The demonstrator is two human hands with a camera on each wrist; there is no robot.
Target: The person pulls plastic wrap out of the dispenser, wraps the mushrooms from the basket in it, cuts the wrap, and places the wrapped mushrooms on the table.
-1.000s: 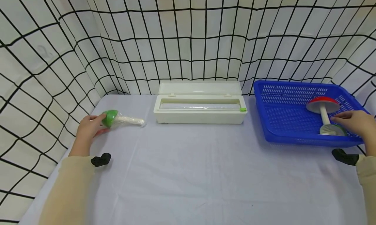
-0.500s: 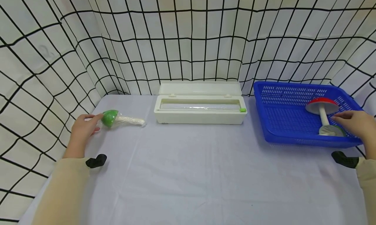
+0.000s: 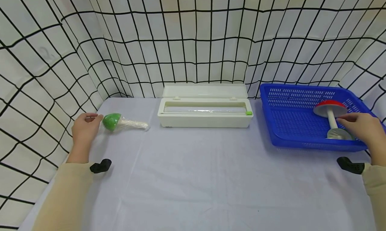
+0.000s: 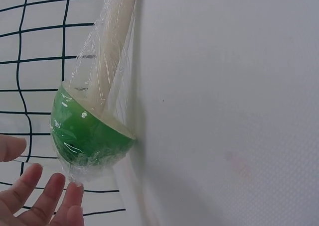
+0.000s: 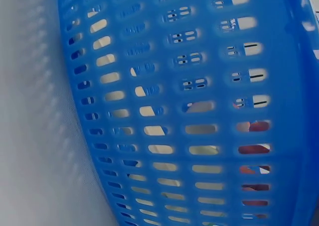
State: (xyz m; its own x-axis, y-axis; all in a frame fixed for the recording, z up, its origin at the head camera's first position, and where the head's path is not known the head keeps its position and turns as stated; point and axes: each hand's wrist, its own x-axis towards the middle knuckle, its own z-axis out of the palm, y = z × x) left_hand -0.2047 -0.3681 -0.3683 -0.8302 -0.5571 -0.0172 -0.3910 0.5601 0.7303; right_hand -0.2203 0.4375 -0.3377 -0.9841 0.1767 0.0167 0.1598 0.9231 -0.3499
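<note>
A toy mushroom (image 3: 111,122) with a green cap and pale stem, wrapped in clear film, lies at the table's left. My left hand (image 3: 86,127) is beside its cap. In the left wrist view, the spread fingertips (image 4: 75,191) are right at the loose film under the green cap (image 4: 82,131). Over the right side of the blue basket (image 3: 289,139), my right hand (image 3: 365,125) hangs with its fingertips close beside the stem of a red-capped mushroom (image 3: 331,119). Below it lies a second cap (image 3: 339,134), greyish underneath. The right wrist view shows mainly the slotted basket wall (image 5: 174,121), hiding most of that hand.
A white film dispenser (image 3: 205,120) stands at the back middle, its lid (image 3: 205,89) raised and a roll of film (image 3: 205,109) inside. Black netting (image 3: 196,40) over white cloth encloses the back and sides. A white cloth (image 3: 196,177) covers the table.
My left hand has let go of the green mushroom's cap and drawn slightly left of it. My right hand has shifted a little left, closer to the red mushroom's stem.
</note>
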